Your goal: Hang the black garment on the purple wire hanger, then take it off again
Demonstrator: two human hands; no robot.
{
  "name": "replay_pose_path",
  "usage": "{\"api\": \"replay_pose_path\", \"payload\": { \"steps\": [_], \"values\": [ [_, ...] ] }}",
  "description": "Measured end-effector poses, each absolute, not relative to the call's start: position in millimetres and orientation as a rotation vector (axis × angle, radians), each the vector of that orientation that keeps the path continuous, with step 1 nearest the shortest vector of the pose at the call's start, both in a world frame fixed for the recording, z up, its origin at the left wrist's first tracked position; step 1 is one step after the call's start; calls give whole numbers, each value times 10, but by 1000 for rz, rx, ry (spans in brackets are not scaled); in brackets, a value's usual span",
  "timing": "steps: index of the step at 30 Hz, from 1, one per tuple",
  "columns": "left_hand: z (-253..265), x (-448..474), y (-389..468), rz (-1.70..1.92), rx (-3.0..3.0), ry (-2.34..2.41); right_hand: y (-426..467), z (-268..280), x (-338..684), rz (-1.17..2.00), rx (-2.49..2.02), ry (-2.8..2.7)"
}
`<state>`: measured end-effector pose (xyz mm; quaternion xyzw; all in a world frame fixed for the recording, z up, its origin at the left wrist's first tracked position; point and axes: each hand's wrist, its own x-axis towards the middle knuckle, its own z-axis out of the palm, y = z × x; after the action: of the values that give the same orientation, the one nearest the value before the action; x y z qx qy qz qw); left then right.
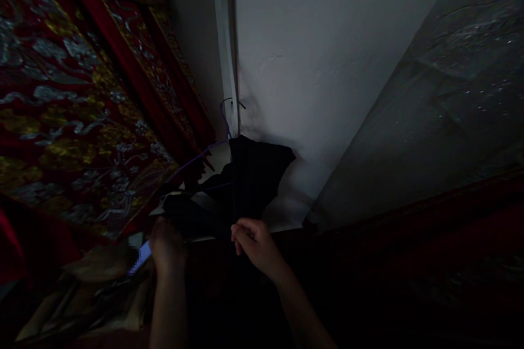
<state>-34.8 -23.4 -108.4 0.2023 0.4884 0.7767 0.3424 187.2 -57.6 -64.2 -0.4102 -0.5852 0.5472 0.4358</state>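
A black garment (257, 174) hangs in dark folds from a thin purple hanger (196, 158), whose hook sits at the narrow upright post. My right hand (256, 242) is closed in a pinch on the garment's lower edge. Farther left, my left hand (166, 242) is at the end of a dark fold of the same cloth. Motion blur and dim light hide its fingers, so its grip does not show. The garment's exact kind cannot be made out.
Red cloth with gold and silver embroidery (73, 87) fills the left. A pale upright post (227, 38) stands before a white wall (319, 38). Shiny clear sheeting (450, 98) slopes on the right. A pale blue rectangle (141, 256) and cluttered objects lie lower left.
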Motion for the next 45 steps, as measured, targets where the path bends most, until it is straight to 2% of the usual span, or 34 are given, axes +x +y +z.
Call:
{"api": "replay_pose_path", "payload": {
  "steps": [4,9,13,18,22,27,31,35,37,41,45],
  "values": [
    [-1368,-124,-430,1734,636,1410,-579,-850,1989,1347,-1074,-1266],
    [-1142,156,-434,1611,813,1463,-465,-1163,2217,1331,-1262,-1040],
    [-903,504,-524,1518,970,1201,-470,-1294,2412,1256,-1421,-1302],
    [-750,893,-677,1404,1174,1068,-672,-1032,2417,1139,-1144,-1565],
    [-646,971,-704,1475,1234,1075,-743,-782,2250,1236,-1006,-1554],
    [-585,735,-695,1629,1365,1170,-655,-809,2142,1520,-1090,-1312],
    [-840,409,-798,1270,1384,1098,-518,-734,2254,1692,-1260,-1199],
    [-1212,68,-906,687,1596,1182,-250,-307,2493,1527,-999,-1819],
    [-1299,-106,-909,485,1771,1228,-60,-112,2591,1329,-905,-2009],
    [-1176,-421,-840,497,1906,1397,359,-51,2631,928,-954,-1808],
    [-909,-604,-766,613,1886,1454,674,-239,2481,864,-987,-1554]
  ]
}}
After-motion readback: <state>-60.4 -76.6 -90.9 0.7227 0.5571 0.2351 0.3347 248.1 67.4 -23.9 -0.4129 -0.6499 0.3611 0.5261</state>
